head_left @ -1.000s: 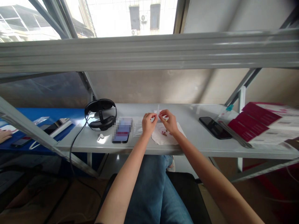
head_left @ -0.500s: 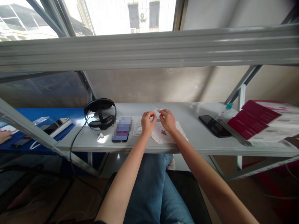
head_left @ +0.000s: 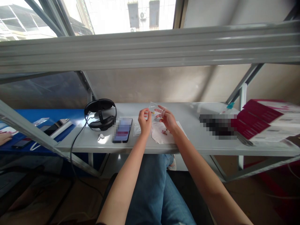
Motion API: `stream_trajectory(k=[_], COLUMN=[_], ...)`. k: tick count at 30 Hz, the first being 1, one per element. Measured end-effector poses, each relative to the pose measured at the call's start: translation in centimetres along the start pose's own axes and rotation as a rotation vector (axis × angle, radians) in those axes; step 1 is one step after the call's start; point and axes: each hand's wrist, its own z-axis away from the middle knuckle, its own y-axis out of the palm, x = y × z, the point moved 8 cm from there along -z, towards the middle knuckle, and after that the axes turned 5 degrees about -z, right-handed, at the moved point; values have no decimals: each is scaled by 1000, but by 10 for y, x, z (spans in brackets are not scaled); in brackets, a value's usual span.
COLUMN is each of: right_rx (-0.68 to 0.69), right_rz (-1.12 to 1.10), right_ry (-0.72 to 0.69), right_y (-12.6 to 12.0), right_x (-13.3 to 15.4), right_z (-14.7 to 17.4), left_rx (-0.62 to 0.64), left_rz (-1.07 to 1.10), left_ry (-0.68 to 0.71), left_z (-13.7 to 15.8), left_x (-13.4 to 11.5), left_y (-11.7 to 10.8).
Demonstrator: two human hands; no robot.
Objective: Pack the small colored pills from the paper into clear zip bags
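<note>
My left hand [head_left: 144,121] is closed, thumb and fingertips pinched at the near left side of a small clear plastic bag [head_left: 153,106]. My right hand [head_left: 169,120] curls around the bag's other side, with clear film showing across its fingers. Tiny yellow bits show by the fingertips of both hands; their kind is too small to tell. Below the hands a white sheet [head_left: 157,135] lies on the shelf. Several small reddish pieces [head_left: 164,132] rest on it, close to my right wrist.
Left of the sheet lie another clear bag [head_left: 137,130], a phone [head_left: 126,131], a white earbud [head_left: 101,137] and a black headset [head_left: 100,115] with a cable. Red-and-white printed cards [head_left: 260,120] stand at right beside a blurred-out dark object. A metal beam [head_left: 150,50] crosses above the shelf.
The clear bag has come up into fuller view between my hands. My left hand has shifted slightly left and up, and my right fingers have opened out around the bag.
</note>
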Motion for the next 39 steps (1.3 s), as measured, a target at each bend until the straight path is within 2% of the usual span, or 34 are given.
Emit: stream_trajectory(k=[3, 5, 8, 15, 19, 25, 30, 39], right_rx=[-23, -35, -27, -87, -105, -78, -138, -170], right_rz=[-123, -162, -191, -172, -247, -267, -165, 208], right_ry=[40, 63, 97, 176, 167, 136, 132, 33], right_y=[-4, -5, -3, -4, -10, -13, -11, -9], right_x=[1, 0, -3, -15, -13, -7, -11, -7], right_z=[1, 1, 2, 4, 4, 3, 2, 4], left_rx=[-45, -19, 60, 152, 189, 218, 216, 151], left_rz=[173, 301, 428, 586, 646, 642, 619, 527], left_ry=[-200, -303, -374, -427, -483, -477, -484, -433], left_z=[-4, -4, -2, 1, 2, 3, 4, 3], left_x=[21, 32, 35, 27, 28, 26, 29, 30], left_y=[-2, 4, 15, 25, 28, 29, 29, 22])
